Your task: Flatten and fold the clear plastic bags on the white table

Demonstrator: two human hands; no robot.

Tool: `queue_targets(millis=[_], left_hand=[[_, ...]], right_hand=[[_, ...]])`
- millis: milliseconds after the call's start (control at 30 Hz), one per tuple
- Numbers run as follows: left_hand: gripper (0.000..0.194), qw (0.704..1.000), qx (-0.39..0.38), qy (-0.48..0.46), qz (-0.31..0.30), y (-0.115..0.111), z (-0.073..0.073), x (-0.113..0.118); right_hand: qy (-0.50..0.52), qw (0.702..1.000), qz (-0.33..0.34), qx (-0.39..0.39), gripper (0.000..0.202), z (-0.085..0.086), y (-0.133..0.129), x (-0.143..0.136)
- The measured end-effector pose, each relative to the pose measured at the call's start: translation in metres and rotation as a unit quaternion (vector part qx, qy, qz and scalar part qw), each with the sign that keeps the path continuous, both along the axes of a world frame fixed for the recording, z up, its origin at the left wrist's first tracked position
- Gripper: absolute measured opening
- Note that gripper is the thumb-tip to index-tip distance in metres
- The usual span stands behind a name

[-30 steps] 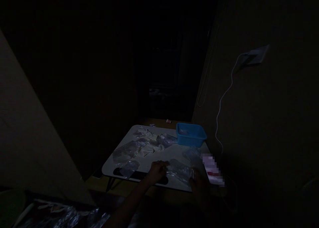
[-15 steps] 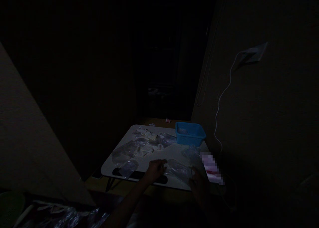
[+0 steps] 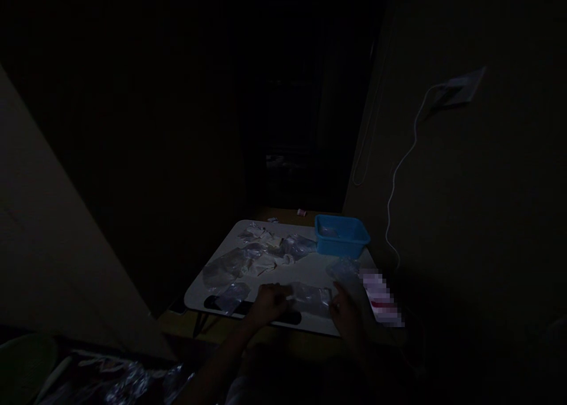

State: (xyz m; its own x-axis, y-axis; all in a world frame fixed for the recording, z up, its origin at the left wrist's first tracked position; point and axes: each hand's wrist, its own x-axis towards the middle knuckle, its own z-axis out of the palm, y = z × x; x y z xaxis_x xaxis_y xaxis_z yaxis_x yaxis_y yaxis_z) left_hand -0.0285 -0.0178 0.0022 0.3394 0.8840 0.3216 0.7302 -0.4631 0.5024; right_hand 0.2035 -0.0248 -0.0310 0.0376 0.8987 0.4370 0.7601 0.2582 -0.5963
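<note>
L hand (image 3: pixel 267 302) & R hand (image 3: pixel 344 314) at opp. ends of clr plastic bag (image 3: pixel 309 296), fingers part-bent, grips unclear

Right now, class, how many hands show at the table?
2: the left hand by the left end of a clear plastic piece, the right hand by its right end. Darkness could hide others.

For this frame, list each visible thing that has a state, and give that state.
Left hand: fingers bent, at the bag's left end; grip unclear
Right hand: at the bag's right end; grip unclear
Clear plastic bag: laid out between the hands
Blue basin: upright, open-topped
Folding table: standing, visible leg unfolded
White cable: hanging from the wall socket
</note>
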Motion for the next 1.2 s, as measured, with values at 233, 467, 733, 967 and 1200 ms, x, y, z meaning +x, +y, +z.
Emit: queue_targets(millis=[233, 467, 733, 967, 1200], left_hand=[[0.037, 0.992, 0.076, 0.098, -0.034, -0.015, 0.011, 0.015], [0.048, 0.971, 0.090, 0.194, -0.111, -0.030, -0.009, 0.047], [0.040, 0.968, 0.073, 0.223, -0.093, -0.025, -0.015, 0.039], [0.042, 0.964, 0.079, 0.224, -0.116, -0.029, -0.016, 0.040], [0.043, 0.962, 0.070, 0.231, -0.124, -0.033, -0.009, 0.038]], right_hand=[[0.039, 0.998, -0.021, -0.038, 0.042, 0.010, 0.007, -0.010], [0.105, 0.992, 0.026, -0.058, 0.038, -0.001, 0.012, -0.002], [0.114, 0.991, 0.029, -0.065, 0.029, 0.003, 0.014, 0.015], [0.002, 0.997, 0.015, -0.076, 0.031, 0.013, 0.004, -0.001], [-0.135, 0.986, -0.057, -0.076, 0.032, 0.018, 0.004, -0.005]])
